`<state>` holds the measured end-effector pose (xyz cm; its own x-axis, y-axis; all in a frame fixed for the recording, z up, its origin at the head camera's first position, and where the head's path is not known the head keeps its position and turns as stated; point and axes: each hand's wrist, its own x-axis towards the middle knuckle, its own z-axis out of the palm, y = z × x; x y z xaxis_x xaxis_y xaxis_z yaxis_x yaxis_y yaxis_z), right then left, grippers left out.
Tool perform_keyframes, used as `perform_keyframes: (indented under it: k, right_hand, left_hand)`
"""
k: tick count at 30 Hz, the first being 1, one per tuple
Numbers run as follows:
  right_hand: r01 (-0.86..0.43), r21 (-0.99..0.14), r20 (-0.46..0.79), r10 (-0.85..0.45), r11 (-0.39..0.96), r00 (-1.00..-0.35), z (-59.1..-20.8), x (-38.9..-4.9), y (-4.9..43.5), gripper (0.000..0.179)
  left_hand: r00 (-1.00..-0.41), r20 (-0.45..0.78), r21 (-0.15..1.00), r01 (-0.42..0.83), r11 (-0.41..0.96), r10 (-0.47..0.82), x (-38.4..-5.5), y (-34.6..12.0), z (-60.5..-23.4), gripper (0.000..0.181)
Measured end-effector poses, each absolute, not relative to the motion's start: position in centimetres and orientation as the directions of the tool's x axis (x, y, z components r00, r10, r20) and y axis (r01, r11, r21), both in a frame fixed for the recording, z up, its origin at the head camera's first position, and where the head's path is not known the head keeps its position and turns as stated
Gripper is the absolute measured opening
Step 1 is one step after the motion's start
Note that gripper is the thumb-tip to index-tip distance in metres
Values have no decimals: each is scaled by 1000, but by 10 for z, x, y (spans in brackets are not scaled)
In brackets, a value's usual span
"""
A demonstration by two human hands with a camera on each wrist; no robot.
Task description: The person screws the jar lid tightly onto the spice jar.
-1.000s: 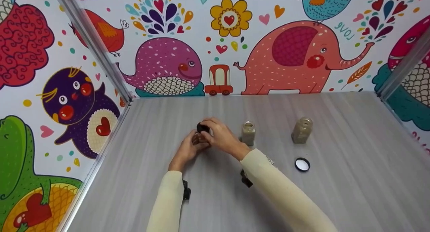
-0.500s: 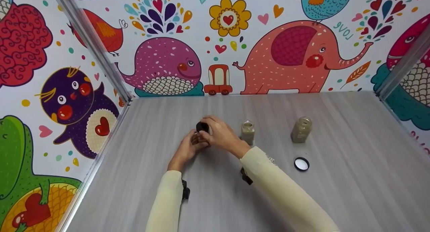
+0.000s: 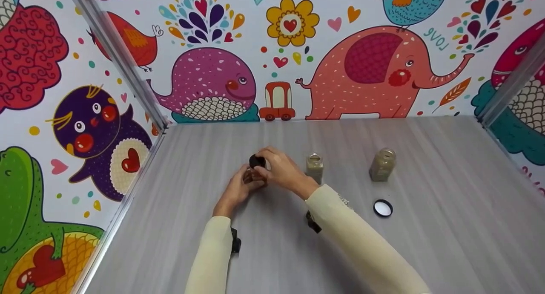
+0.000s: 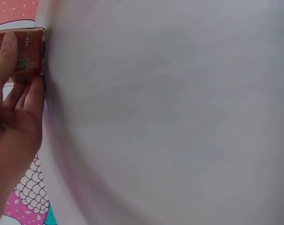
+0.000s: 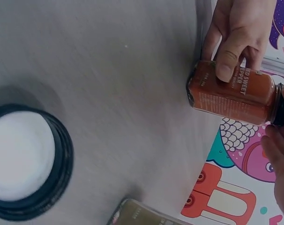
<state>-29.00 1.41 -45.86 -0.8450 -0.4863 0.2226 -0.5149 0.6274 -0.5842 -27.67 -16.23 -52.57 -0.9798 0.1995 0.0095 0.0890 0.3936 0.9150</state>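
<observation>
A square glass jar of red powder (image 5: 231, 96), its label partly reading "sweet pepper", stands on the table in the head view. My left hand (image 3: 234, 189) holds the jar low around its sides, thumb across the label in the right wrist view. Fingers and thumb of my right hand (image 3: 284, 171) grip the black lid (image 3: 257, 161) on the jar's mouth. Most of the jar is hidden by my hands in the head view. In the left wrist view only a corner of the red jar (image 4: 29, 51) and part of that hand show.
To the right stand two lidless jars of greenish-brown powder, a nearer one (image 3: 314, 169) by my right wrist and another (image 3: 382, 166) farther right. A black lid with white inside (image 3: 383, 208) lies upturned on the table. Printed walls (image 3: 281, 59) border the back and left.
My right hand has shifted slightly around the black lid, while the left hand and the red jar stay in place. The other jars and the loose lid have not moved.
</observation>
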Motion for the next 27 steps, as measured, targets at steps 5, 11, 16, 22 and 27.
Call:
perform_keyframes:
  k: [5,11,16,22,27]
  right_hand:
    - [-545,-571,217,-527,614,-822,-457,-291,12,43]
    - [-573,-553,235,-547,605,-803,-455,-292,10,39]
    - [-556,-556,229,-529,618,-817,-456,-292,11,39]
    - [-570,-541,238,-537,618,-809,-457,-293,13,38]
    - [-575,-538,245,-539,616,-806,-458,-293,14,36]
  left_hand:
    - [-975,32,918,115,381,218,-275,-163,-526,54]
    - [-978,11,923,89,375,206,-276,-162,-527,49]
    - [-981,11,921,85,381,192,-277,-160,-526,46]
    - [-983,10,925,78,372,181,-277,-159,-527,50]
    - [-983,25,929,89,359,179,-277,-159,-529,54]
